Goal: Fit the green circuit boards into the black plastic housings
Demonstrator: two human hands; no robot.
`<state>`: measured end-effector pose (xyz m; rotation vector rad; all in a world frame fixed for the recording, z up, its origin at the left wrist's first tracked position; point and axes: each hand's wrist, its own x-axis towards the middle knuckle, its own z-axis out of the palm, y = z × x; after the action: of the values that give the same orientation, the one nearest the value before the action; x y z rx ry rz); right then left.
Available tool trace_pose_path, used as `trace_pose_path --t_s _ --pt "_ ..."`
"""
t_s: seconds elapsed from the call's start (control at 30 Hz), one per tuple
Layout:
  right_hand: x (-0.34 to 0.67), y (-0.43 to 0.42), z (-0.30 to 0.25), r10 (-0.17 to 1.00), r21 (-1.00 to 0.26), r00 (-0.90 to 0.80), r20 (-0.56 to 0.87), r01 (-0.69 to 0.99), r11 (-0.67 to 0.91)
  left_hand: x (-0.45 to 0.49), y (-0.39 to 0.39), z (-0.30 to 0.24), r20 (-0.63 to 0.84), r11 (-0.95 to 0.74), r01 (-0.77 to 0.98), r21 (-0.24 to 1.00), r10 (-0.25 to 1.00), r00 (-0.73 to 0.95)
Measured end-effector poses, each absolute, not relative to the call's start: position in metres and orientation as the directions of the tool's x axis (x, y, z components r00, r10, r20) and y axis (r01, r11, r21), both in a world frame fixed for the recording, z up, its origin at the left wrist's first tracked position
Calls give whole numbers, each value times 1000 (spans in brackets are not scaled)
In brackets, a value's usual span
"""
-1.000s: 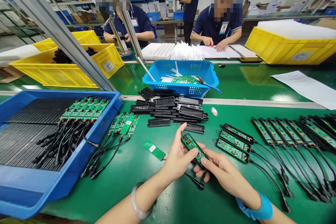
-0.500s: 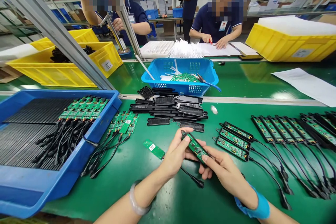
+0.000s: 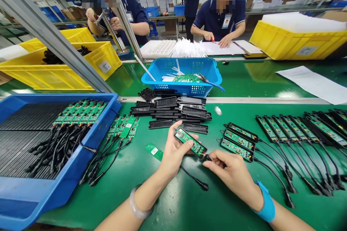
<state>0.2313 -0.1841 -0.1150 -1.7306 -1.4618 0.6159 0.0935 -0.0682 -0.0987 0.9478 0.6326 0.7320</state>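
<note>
My left hand (image 3: 172,155) is closed around a green circuit board in a black housing (image 3: 190,142), held just above the green table. My right hand (image 3: 230,171) pinches the black cable end where it meets that housing's near end. The cable (image 3: 193,179) trails down to a plug on the table. A loose green board (image 3: 153,150) lies just left of my left hand. A heap of black housing shells (image 3: 173,110) sits beyond my hands. Finished boards in housings with cables (image 3: 240,140) lie in a row to the right.
A blue tray (image 3: 89,140) at left holds boards and black cables. A blue basket (image 3: 181,75) stands behind the shells. Yellow bins (image 3: 67,68) sit at back left and back right (image 3: 295,45). Two people work across the table; a metal post (image 3: 54,39) slants up at left.
The assembly has shifted left and a little up in my left hand. My right hand slid off the board to pinch the cable at its near end.
</note>
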Motion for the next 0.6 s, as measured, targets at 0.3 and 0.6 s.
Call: trace_pose_path --t_s 0.3,0.6 --pt "232 -184 -112 965 -815 208 159 580 9 92 -78 -97 7 246 -315 917 778 628" --pt "230 -185 -100 983 -929 181 -43 355 -106 88 -80 -91 33 179 -275 945 780 624"
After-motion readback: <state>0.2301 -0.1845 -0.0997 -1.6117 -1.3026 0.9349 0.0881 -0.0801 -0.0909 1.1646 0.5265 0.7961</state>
